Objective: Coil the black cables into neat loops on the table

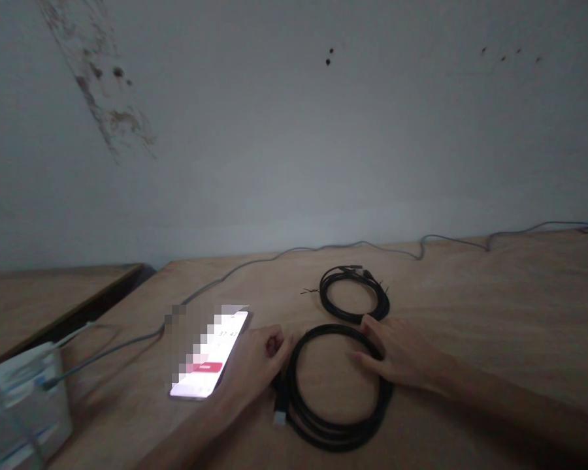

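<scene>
Black coiled cable (331,438) on a plywood table (494,313), lower centre of the frame.
My right hand (396,352) lies open across it; my left hand (255,365) curls at its left edge, grip unclear. A second coil (353,318) lies just beyond.

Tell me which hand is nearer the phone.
Left. The left hand lies at the phone's right edge; the right hand is farther right, on the far side of the black cable coil.
</scene>
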{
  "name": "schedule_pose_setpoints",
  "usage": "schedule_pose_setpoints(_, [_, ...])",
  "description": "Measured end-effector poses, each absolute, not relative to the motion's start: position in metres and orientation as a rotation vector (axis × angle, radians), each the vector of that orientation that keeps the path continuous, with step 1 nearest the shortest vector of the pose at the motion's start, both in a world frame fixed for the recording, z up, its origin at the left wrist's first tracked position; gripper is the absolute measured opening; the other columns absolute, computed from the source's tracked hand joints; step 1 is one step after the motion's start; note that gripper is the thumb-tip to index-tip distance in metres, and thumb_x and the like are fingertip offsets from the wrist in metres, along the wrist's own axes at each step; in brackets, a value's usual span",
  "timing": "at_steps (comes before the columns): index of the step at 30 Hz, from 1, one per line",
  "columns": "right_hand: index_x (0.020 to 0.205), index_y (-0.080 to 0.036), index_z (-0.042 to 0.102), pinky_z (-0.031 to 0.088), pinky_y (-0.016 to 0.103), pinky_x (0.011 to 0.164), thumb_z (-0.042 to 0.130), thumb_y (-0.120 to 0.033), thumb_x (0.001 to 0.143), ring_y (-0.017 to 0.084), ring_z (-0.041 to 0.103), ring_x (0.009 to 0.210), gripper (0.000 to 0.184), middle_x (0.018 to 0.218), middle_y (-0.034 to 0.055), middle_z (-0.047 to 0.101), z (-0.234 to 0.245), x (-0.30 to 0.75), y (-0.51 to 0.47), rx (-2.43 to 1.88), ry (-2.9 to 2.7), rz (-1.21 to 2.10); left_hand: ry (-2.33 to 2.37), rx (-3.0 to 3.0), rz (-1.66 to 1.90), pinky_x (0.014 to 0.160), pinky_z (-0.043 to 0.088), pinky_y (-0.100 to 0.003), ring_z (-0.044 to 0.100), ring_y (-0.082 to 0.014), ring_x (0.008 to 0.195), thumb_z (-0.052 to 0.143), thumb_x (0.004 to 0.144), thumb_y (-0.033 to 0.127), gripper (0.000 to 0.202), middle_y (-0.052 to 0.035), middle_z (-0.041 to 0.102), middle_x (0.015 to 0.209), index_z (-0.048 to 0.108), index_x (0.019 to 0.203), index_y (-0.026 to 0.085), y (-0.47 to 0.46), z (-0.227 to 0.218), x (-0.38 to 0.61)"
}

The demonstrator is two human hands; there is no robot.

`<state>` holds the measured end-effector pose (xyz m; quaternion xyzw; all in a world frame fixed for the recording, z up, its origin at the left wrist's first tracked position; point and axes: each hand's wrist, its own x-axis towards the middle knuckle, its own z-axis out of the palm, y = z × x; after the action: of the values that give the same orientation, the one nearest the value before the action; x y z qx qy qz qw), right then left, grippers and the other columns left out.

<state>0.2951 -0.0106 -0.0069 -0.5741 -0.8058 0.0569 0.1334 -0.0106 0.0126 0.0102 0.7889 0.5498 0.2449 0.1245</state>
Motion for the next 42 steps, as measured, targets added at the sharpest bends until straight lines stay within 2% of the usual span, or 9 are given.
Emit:
schedule_pose_setpoints(7, [0.086,-0.022,0.059,0.033,0.030,0.061,0.067,-0.031,0.081,0.022,0.061,0.074,0.013,0.087,0.0044,0.069,-0.005,0.299,-0.009,-1.643,-2.353,0.186,1.614,2.296,0.705,0.052,0.021,-0.027,0.041,-0.0136,0.054,0.047,0.095,0.054,0.049,0.0048,0.041,0.056,0.041,0.060,0.021,0.012,0.010,-0.011])
schedule_pose_setpoints(12, [0.101,-0.023,0.064,0.041,0.032,0.075,0.053,-0.032,0.097,0.022,0.064,0.090,0.015,0.099,0.0049,0.070,-0.007,0.293,0.003,-1.474,-2.333,0.297,1.599,2.243,0.757,0.052,0.017,-0.028,0.031,-0.0119,0.052,0.039,0.097,0.055,0.053,0.0053,0.028,0.055,0.027,0.058,0.022,0.009,0.015,-0.009])
schedule_pose_setpoints(16, [0.100,-0.022,0.061,0.040,0.031,0.069,0.059,-0.029,0.090,0.022,0.063,0.081,0.013,0.092,0.0041,0.068,-0.002,0.290,-0.004,-1.513,-2.324,0.217,1.571,2.130,0.742,0.049,0.018,-0.027,0.029,-0.0112,0.047,0.037,0.097,0.061,0.059,0.0048,0.028,0.050,0.027,0.054,0.022,0.004,0.018,-0.006])
schedule_pose_setpoints(20, [0.097,-0.022,0.056,0.037,0.032,0.063,0.067,-0.042,0.083,0.023,0.060,0.073,0.027,0.084,0.0043,0.067,0.002,0.294,-0.018,-1.567,-2.332,0.167,1.518,2.098,0.744,0.046,0.018,-0.027,0.031,-0.0108,0.043,0.036,0.097,0.064,0.065,0.0035,0.035,0.045,0.034,0.048,0.020,0.000,0.018,-0.005])
schedule_pose_setpoints(22, [0.099,-0.022,0.055,0.040,0.032,0.065,0.067,-0.040,0.082,0.024,0.061,0.076,0.027,0.089,0.0054,0.068,0.000,0.296,-0.023,-1.506,-2.359,0.185,1.512,2.107,0.751,0.045,0.016,-0.027,0.030,-0.0105,0.042,0.037,0.097,0.064,0.067,0.0035,0.035,0.044,0.034,0.047,0.020,0.000,0.018,-0.004])
schedule_pose_setpoints(26, [0.109,-0.024,0.056,0.042,0.031,0.066,0.064,-0.029,0.084,0.022,0.062,0.076,0.027,0.092,0.0045,0.069,-0.006,0.296,-0.022,-1.448,-2.348,0.316,1.517,2.115,0.778,0.046,0.015,-0.028,0.026,-0.0103,0.043,0.036,0.097,0.063,0.066,0.0041,0.028,0.045,0.029,0.047,0.021,0.003,0.015,-0.005])
schedule_pose_setpoints(31, [0.106,-0.024,0.056,0.042,0.032,0.069,0.054,-0.033,0.095,0.020,0.061,0.080,0.014,0.095,0.0027,0.066,-0.004,0.293,-0.011,-1.455,-2.304,0.349,1.509,2.086,0.734,0.048,0.014,-0.029,0.021,-0.0104,0.048,0.033,0.097,0.066,0.063,0.0049,0.021,0.052,0.022,0.053,0.022,0.006,0.007,-0.007])
schedule_pose_setpoints(36, [0.099,-0.024,0.058,0.041,0.032,0.064,0.060,-0.047,0.093,0.019,0.058,0.069,0.024,0.079,-0.0002,0.064,0.003,0.296,-0.020,-1.457,-2.295,0.346,1.522,2.003,0.835,0.050,0.016,-0.029,0.024,-0.0114,0.051,0.034,0.097,0.066,0.059,0.0049,0.023,0.056,0.025,0.058,0.023,0.009,0.005,-0.008])
schedule_pose_setpoints(42, [0.104,-0.026,0.062,0.044,0.032,0.067,0.062,-0.034,0.089,0.018,0.060,0.068,0.017,0.074,-0.0030,0.063,0.003,0.298,-0.032,-1.342,-2.320,0.471,1.524,2.009,1.014,0.054,0.022,-0.028,0.032,-0.0134,0.058,0.036,0.096,0.062,0.053,0.0044,0.029,0.060,0.031,0.061,0.022,0.015,0.005,-0.012])
